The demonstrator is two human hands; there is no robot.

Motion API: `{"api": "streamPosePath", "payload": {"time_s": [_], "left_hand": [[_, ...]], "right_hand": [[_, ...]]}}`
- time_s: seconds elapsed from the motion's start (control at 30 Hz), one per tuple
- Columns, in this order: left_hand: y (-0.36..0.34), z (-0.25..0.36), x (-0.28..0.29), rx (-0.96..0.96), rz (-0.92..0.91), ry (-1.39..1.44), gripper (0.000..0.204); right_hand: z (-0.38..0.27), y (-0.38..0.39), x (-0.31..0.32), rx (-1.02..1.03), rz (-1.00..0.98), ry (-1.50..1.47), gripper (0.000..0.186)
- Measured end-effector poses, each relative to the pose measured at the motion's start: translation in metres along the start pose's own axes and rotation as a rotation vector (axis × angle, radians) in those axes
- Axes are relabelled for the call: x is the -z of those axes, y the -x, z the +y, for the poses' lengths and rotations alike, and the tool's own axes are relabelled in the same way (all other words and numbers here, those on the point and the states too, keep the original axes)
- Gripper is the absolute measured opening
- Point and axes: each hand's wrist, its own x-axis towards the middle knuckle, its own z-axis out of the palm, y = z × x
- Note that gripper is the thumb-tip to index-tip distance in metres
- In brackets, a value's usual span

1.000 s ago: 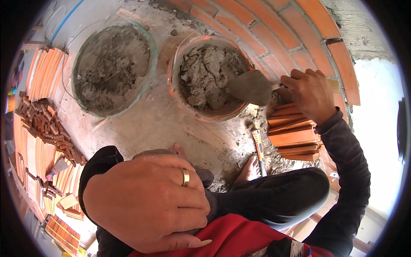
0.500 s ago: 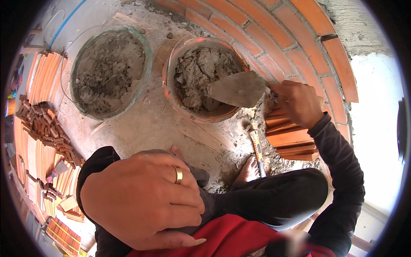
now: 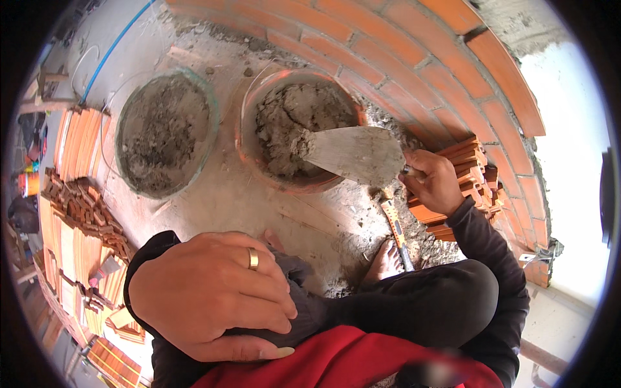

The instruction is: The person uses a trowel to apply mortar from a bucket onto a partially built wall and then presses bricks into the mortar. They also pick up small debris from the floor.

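My right hand (image 3: 432, 182) is closed around the handle of a trowel (image 3: 359, 154). The trowel's grey blade points left over the orange-rimmed bucket (image 3: 240, 132), with a little mortar clinging to its tip. Thick grey mortar (image 3: 304, 107) partly fills that bucket. My left hand (image 3: 210, 291), with a gold ring on one finger, rests empty over my left knee, its back up and fingers loosely draped. Below the trowel a hammer (image 3: 396, 229) with a yellow and black handle stands beside my bare foot (image 3: 383, 262).
A second bucket (image 3: 212, 139), green-rimmed and holding mortar, stands at the left. An orange brick wall (image 3: 401, 71) curves along the far right. Stacked bricks (image 3: 469, 174) sit beside my right hand; more brick piles (image 3: 81, 213) line the left. A blue hose (image 3: 116, 48) runs at the back left.
My right hand and the trowel have moved lower in view, and the blade has swung slightly left with mortar on its tip. The whole view has shifted a little; my left hand stays on the knee.
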Motion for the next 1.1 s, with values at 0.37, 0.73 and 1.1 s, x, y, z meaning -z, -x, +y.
{"api": "streamPosePath", "payload": {"time_s": [0.37,0.73,1.1], "left_hand": [[-0.036,-0.012,0.006,0.117,-0.099,0.000,0.019],[-0.080,-0.026,0.004,0.202,-0.114,0.068,0.016],[-0.098,-0.035,0.003,0.219,-0.125,0.104,0.018]], "right_hand": [[0.030,0.136,0.079,-0.382,0.424,-0.077,0.023],[0.092,0.207,0.146,-0.649,0.491,0.118,0.029],[0.129,0.212,0.164,-0.698,0.407,-0.231,0.037]]}}
